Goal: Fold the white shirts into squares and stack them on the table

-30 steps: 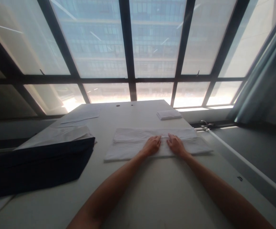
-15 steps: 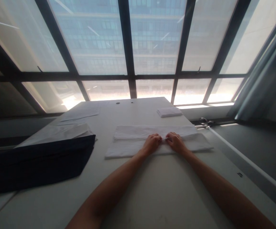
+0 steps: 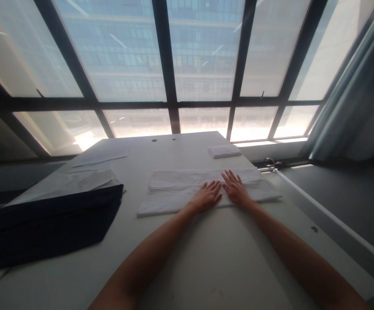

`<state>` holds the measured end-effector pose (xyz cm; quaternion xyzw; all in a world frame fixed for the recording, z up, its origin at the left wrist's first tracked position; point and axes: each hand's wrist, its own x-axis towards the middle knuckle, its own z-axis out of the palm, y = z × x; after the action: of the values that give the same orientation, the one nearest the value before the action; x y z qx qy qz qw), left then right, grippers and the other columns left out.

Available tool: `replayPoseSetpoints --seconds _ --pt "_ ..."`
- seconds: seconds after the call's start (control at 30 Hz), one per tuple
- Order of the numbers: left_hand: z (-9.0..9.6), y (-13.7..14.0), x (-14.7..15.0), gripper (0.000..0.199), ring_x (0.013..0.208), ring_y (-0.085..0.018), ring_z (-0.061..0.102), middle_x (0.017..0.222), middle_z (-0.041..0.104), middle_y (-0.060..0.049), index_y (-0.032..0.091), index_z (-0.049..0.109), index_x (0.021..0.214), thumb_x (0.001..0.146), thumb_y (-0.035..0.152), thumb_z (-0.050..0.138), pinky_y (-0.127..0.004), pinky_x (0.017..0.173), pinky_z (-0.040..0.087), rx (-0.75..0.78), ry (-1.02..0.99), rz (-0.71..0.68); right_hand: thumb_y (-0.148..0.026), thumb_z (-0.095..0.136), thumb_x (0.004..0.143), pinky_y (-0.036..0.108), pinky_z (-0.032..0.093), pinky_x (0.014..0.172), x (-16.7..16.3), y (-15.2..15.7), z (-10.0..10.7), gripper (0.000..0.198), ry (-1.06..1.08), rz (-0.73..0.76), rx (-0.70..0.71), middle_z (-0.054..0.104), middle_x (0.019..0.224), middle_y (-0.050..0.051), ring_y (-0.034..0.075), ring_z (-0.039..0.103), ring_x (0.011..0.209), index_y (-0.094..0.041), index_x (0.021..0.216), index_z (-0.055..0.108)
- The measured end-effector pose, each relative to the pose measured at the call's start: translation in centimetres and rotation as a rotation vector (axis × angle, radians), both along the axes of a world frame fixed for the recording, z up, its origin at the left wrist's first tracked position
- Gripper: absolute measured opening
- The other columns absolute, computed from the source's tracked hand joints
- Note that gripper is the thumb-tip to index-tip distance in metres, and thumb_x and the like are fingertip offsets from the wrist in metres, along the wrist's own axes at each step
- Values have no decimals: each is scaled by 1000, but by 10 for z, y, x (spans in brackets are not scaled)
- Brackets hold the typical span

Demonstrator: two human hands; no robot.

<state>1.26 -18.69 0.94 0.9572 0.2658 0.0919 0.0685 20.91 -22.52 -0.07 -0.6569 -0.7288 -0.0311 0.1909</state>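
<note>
A folded white cloth (image 3: 170,198) lies across the middle of the white table (image 3: 187,249), its upper layer folded so that a long edge runs along it. My left hand (image 3: 207,196) rests flat on the cloth with the fingers spread. Close beside it, my right hand (image 3: 235,188) also lies open on the cloth, its fingers pointing toward the window. Neither hand grips the fabric. Part of the cloth is hidden under both palms.
Dark navy fabric (image 3: 51,226) covers the table's left side, with crumpled white fabric (image 3: 77,183) behind it. White sheets (image 3: 104,153) lie farther back. A smaller folded white cloth (image 3: 224,150) sits at the back right. Scissors (image 3: 272,163) are by the right edge.
Both hands were pinching the cloth near its middle and have let go; their fingers are now stretched out flat on it. The whole view has shifted slightly.
</note>
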Motion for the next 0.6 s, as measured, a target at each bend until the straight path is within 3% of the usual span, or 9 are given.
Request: replayPoseSetpoints --seconds 0.13,0.43,0.5,0.6 --pt "4 -1 0 63 152 -24 15 164 20 -11 14 22 158 105 49 19 -47 122 11 -13 59 21 -50 20 104 45 14 120 10 0 2 65 -42 15 -175 26 163 12 23 16 151 -14 157 28" --pt "4 -1 1 66 153 -24 12 165 16 -10 15 18 159 105 52 15 -46 122 9 -43 60 23 -41 25 104 50 11 120 112 5 -6 56 -142 -349 -213 32 160 12 26 22 149 -16 152 39" --pt "5 -2 1 66 153 -24 12 165 16 -10 14 18 159 105 52 16 -46 122 9 -51 58 26 -41 28 104 53 16 118 129 1 -6 55 -60 -419 -205 33 160 13 27 24 149 -16 151 40" --pt "6 -3 1 65 153 -24 12 165 16 -10 14 18 159 105 51 17 -46 122 8 -57 60 27 -39 34 102 46 34 111 145 -4 -1 52 126 -537 -175 47 150 19 28 43 139 -14 146 47"
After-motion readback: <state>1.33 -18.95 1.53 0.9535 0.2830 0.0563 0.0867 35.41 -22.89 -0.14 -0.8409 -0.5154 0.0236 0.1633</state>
